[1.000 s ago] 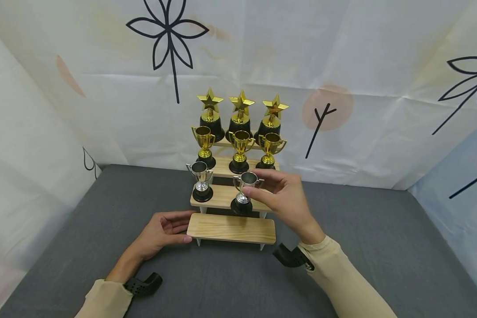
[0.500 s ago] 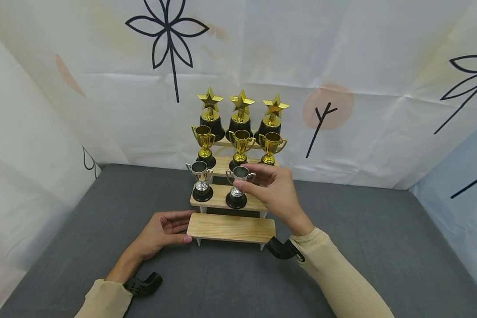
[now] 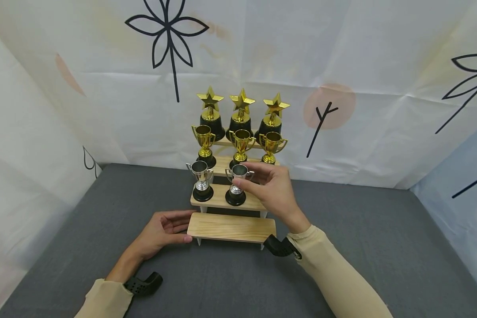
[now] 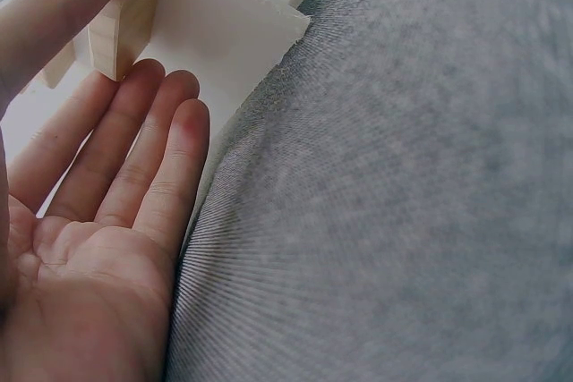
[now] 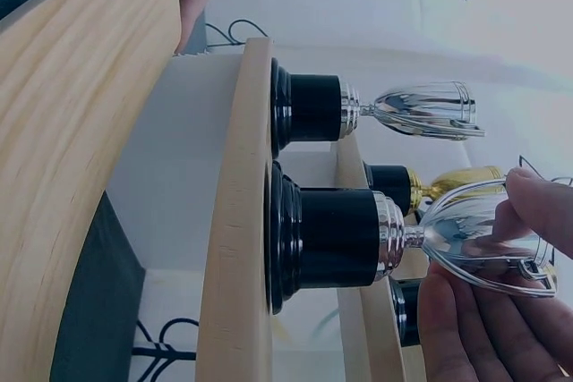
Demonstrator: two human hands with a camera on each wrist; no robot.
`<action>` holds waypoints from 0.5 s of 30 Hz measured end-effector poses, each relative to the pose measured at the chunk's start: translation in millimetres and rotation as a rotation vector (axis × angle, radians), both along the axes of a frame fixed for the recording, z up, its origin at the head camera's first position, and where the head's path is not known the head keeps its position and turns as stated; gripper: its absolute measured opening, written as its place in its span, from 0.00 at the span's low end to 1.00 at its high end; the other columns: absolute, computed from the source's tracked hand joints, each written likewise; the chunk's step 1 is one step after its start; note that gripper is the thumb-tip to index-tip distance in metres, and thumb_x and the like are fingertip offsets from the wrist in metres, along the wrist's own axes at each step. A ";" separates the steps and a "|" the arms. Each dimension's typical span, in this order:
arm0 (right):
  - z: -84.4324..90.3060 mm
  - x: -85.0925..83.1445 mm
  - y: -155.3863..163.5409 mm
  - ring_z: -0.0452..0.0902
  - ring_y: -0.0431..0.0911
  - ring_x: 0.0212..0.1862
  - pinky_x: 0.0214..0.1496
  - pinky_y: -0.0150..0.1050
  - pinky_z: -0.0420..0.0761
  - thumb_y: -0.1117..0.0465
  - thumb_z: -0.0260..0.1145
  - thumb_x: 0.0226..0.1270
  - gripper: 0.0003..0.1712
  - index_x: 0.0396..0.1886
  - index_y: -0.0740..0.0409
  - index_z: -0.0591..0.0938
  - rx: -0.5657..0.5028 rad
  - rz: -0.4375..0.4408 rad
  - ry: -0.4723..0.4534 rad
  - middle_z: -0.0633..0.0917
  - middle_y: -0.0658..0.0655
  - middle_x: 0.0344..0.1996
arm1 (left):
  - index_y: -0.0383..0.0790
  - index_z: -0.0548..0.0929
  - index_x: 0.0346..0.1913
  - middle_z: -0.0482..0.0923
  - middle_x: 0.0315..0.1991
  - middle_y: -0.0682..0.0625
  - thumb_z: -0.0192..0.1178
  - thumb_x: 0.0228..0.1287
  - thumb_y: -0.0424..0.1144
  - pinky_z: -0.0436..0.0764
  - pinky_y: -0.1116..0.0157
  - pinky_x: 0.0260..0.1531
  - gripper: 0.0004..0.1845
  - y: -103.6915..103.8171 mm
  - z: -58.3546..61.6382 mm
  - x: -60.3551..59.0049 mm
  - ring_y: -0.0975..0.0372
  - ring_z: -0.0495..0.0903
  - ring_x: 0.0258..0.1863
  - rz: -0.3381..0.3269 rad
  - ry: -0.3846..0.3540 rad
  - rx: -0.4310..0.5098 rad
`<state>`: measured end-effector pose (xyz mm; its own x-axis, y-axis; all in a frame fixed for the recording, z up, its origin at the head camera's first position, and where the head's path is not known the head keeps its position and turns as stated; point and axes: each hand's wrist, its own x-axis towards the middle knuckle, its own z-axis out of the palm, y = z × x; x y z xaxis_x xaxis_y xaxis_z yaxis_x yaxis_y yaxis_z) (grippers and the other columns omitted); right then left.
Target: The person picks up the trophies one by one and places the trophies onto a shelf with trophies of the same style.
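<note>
My right hand (image 3: 273,191) holds a small silver trophy cup (image 5: 336,237) by its bowl, thumb in front and fingers behind. The cup stands upright, its black base against the third-highest shelf (image 5: 235,221) of a wooden tiered stand. Left of it on that shelf is another silver trophy cup (image 3: 202,179). My left hand (image 3: 160,234) rests at the left end of the stand's lowest shelf (image 3: 231,227), which bears nothing. In the left wrist view its fingers (image 4: 148,131) lie nearly straight, tips at the wooden board's end (image 4: 130,29) and white side support (image 4: 215,29).
Gold trophy cups (image 3: 241,143) stand on the shelf behind, and gold star trophies (image 3: 241,112) on the top one. A grey cloth (image 3: 361,238) covers the table. White printed fabric (image 3: 381,132) hangs close behind the stand.
My right hand has carried the silver cup slightly left and back, and its base has moved from the shelf's front edge onto the shelf. My left hand has stayed in place.
</note>
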<state>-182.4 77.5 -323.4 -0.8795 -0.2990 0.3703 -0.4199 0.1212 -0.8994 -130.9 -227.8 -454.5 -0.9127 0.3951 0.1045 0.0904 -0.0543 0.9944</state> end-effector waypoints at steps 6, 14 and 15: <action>-0.2 -0.5 -2.6 0.88 0.48 0.41 0.40 0.32 0.86 0.69 0.78 0.59 0.23 0.55 0.66 0.86 -0.010 -0.007 -0.005 0.88 0.61 0.45 | 0.17 0.68 0.68 0.68 0.66 0.24 0.74 0.54 0.23 0.82 0.60 0.60 0.39 -0.2 -1.4 -0.2 0.59 0.81 0.59 -0.001 0.008 0.004; -3.5 -1.2 -4.2 0.88 0.48 0.40 0.41 0.32 0.87 0.70 0.77 0.59 0.23 0.55 0.67 0.85 -0.027 -0.005 0.020 0.88 0.62 0.43 | 0.18 0.68 0.68 0.69 0.66 0.24 0.73 0.54 0.23 0.82 0.60 0.59 0.38 0.3 -1.1 0.2 0.59 0.81 0.59 0.002 0.006 0.004; -3.6 -1.0 -4.2 0.88 0.48 0.40 0.41 0.32 0.87 0.70 0.77 0.59 0.23 0.55 0.67 0.85 -0.026 -0.006 0.023 0.88 0.62 0.43 | 0.18 0.68 0.68 0.69 0.66 0.24 0.73 0.54 0.23 0.82 0.60 0.59 0.38 0.4 -0.9 0.2 0.59 0.81 0.59 0.003 0.005 0.002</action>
